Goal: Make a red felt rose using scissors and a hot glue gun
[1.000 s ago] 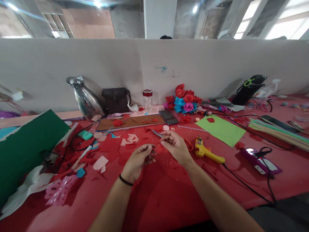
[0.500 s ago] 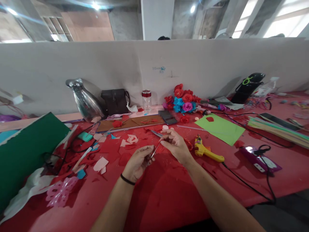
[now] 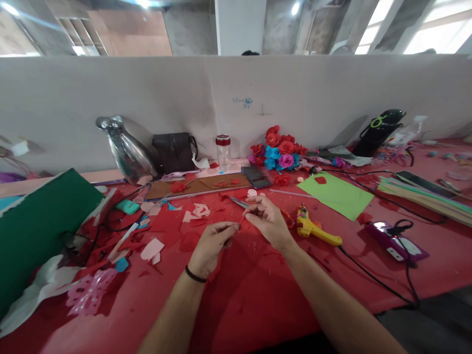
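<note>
Over the red tabletop my left hand (image 3: 212,246) is closed in a pinch, thumb and forefinger meeting near the centre. My right hand (image 3: 268,220) is also closed, its fingertips pinching just above and to the right. Between the two pinches runs a thin reddish rod (image 3: 242,222), mostly hidden by the fingers, so its ends cannot be made out. Behind my right hand lie scissors with orange-red handles (image 3: 288,219), blades pointing left. A yellow glue gun (image 3: 317,232) rests to the right of that hand. Pink paper petals (image 3: 152,250) lie left of my left hand.
At the back are a bunch of paper roses (image 3: 280,152), a phone (image 3: 257,178), a glass jar (image 3: 223,152) and a steel flask (image 3: 127,152). A green sheet (image 3: 335,195) and a purple power strip (image 3: 398,243) with cables lie right. A dark green board (image 3: 44,231) stands left.
My left hand has turned and its fingertips have risen closer to my right hand. The rod, earlier plainly visible through the left fingers, is now mostly covered. My right hand is nearly unmoved.
</note>
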The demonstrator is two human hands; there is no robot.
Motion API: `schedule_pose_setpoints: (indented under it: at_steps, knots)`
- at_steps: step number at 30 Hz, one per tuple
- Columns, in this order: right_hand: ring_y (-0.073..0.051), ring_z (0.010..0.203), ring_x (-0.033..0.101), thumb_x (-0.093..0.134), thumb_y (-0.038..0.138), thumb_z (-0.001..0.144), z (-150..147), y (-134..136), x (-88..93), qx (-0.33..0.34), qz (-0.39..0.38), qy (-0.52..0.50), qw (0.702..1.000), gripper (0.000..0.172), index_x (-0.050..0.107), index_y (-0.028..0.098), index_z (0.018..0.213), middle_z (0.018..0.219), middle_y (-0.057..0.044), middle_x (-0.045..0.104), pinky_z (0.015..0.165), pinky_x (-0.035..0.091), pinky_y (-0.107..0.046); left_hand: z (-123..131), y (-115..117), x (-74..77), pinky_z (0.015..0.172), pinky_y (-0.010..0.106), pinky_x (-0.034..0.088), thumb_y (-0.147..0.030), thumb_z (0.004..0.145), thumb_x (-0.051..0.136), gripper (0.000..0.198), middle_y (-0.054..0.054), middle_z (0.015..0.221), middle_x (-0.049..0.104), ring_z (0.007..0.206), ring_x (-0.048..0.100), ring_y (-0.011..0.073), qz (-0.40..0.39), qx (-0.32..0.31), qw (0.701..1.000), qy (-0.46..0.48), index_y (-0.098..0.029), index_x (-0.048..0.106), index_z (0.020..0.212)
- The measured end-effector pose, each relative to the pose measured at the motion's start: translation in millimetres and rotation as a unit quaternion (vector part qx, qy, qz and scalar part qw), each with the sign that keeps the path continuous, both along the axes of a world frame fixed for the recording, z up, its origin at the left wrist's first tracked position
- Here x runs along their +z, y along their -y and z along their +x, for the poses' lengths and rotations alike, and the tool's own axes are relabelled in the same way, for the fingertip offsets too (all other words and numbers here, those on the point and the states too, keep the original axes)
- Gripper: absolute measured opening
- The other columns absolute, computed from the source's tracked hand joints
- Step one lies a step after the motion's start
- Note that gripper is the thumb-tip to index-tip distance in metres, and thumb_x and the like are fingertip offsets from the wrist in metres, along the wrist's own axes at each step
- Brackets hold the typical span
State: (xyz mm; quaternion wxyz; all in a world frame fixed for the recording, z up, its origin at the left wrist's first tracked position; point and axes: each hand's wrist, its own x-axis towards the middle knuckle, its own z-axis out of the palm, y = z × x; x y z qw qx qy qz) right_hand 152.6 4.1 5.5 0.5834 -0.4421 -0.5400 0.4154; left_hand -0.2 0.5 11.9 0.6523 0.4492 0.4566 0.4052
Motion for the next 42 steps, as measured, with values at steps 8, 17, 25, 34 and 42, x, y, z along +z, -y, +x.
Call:
schedule_pose_setpoints:
  at_steps: [8,17,25,34,42]
  knots:
    - [-0.013,0.065,0.057,0.061,0.025,0.070,-2.0,0.2,-2.9,0.024,-0.037,0.033,0.998,0.030,0.053,0.021,0.099,0.077,0.001,0.062,0.062,0.043,-0.025,-1.2,0.6,-2.3,0.046,0.022,0.025,-0.030,0.059,0.067,0.015,-0.002,0.052,0.052,0.046,0.036,0.0070,0.023,0.019,0.999,-0.026,-0.015,0.067,0.062]
    - [-0.012,0.061,0.055,0.062,0.023,0.070,0.2,-1.1,-5.3,0.022,-0.037,0.057,0.997,0.031,0.052,0.021,0.099,0.068,0.004,0.060,0.059,0.040,-0.025,-1.8,1.7,-0.7,0.047,0.022,0.024,-0.030,0.064,0.066,0.015,-0.004,0.052,0.047,0.047,0.034,0.0067,0.043,-0.012,0.999,-0.021,-0.016,0.064,0.062]
    - [-0.012,0.063,0.057,0.061,0.021,0.071,2.9,-2.2,-8.4,0.045,-0.026,0.044,0.998,0.033,0.050,0.021,0.102,0.071,0.004,0.061,0.063,0.042,-0.026,-2.7,-0.2,-3.6,0.047,0.022,0.023,-0.034,0.061,0.071,0.019,-0.003,0.050,0.049,0.046,0.035,0.0060,0.018,-0.011,1.000,-0.003,-0.015,0.067,0.063]
    - [-0.012,0.064,0.056,0.060,0.020,0.071,3.4,-1.6,-6.8,0.055,-0.030,0.051,0.997,0.034,0.048,0.020,0.103,0.071,0.004,0.060,0.063,0.041,-0.026,-4.0,-0.7,-2.8,0.046,0.022,0.027,-0.037,0.057,0.073,0.024,-0.003,0.049,0.052,0.046,0.039,0.0063,-0.004,-0.017,1.000,-0.018,-0.014,0.069,0.064]
    - [-0.013,0.066,0.057,0.061,0.020,0.072,2.8,-0.6,-7.6,0.047,-0.029,0.076,0.996,0.034,0.047,0.021,0.104,0.073,0.003,0.062,0.065,0.041,-0.027,-7.5,-3.1,-5.9,0.054,0.022,0.035,-0.030,0.057,0.074,0.019,0.003,0.062,0.067,0.057,0.055,0.0109,-0.011,-0.006,0.999,-0.044,-0.016,0.073,0.069]
